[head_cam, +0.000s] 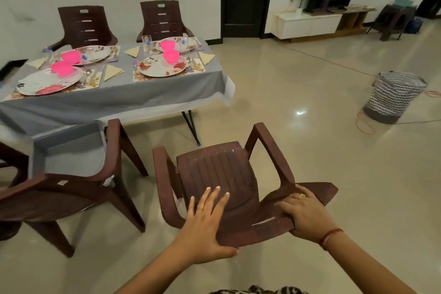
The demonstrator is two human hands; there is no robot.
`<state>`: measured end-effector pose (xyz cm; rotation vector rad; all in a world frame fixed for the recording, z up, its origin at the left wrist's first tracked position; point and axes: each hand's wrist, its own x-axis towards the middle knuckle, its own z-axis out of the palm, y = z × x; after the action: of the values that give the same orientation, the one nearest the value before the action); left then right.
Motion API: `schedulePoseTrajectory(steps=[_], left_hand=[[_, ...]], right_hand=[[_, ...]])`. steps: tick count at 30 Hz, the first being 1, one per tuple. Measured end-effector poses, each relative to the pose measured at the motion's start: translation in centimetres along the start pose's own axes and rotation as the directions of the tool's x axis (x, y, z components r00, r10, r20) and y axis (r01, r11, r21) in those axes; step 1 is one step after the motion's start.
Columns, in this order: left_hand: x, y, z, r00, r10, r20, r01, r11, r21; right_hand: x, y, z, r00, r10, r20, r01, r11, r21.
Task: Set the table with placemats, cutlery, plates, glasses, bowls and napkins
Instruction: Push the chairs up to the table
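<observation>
Settings: four plates [47, 81] lie on placemats [139, 77] on the desk [114, 100]. Each carries a pink bowl [62, 69], with cutlery [88, 73] and a folded napkin [112, 72] beside it.
Glasses: a glass [146, 44] stands at the far right place. Whether the other places have one I cannot tell.
Progress: the laying looks nearly or fully done, so seating is probably the step in hand.
Chair: a brown plastic chair [219, 174] stands off the desk's near right corner, apart from it, with its seat facing the desk.
Left hand: the left hand [202, 219] holds the top of the backrest, fingers [216, 198] flat down its front and thumb hooked under the rim.
Right hand: the right hand [303, 212] grips the backrest's other end, fingers curled over the edge.
Doing it well: steer with both hands evenly and bring the chair straight in toward the near right setting. Stop short of the hanging cloth so nothing on top gets tugged.
Watch: the neighbouring chair [71, 188] sits close on the left with cloth draped over its arm, so leave a gap.
Further out: a patterned basket [393, 98] and an orange cable [365, 126] lie on the floor [286, 150], well clear to the right.
</observation>
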<state>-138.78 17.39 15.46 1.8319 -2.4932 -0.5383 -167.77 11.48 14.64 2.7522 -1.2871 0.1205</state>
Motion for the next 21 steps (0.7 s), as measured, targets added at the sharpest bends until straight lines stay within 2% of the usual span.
schedulePoseTrajectory(steps=[4,11,17,21], left_hand=[[3.1,-1.7,-1.3,0.998,-0.041,-0.04,0.041,0.999,-0.016],[7.3,-5.2,-3.7,0.987,-0.13,-0.095,0.128,0.991,-0.03],[9.8,-9.4,-6.1,0.956,-0.239,-0.168,0.246,0.969,0.02],[9.9,-13.2,-7.3,0.917,-0.369,-0.15,0.378,0.925,0.034]], right_hand=[[4.3,2.1,0.9,1.0,0.021,-0.002,-0.021,0.999,0.024],[12.1,4.9,2.0,0.987,-0.035,0.159,0.04,0.999,-0.028],[18.3,4.7,2.2,0.997,-0.053,0.055,0.053,0.999,-0.003],[22.2,3.0,2.4,0.99,-0.097,0.1,0.087,0.991,0.103]])
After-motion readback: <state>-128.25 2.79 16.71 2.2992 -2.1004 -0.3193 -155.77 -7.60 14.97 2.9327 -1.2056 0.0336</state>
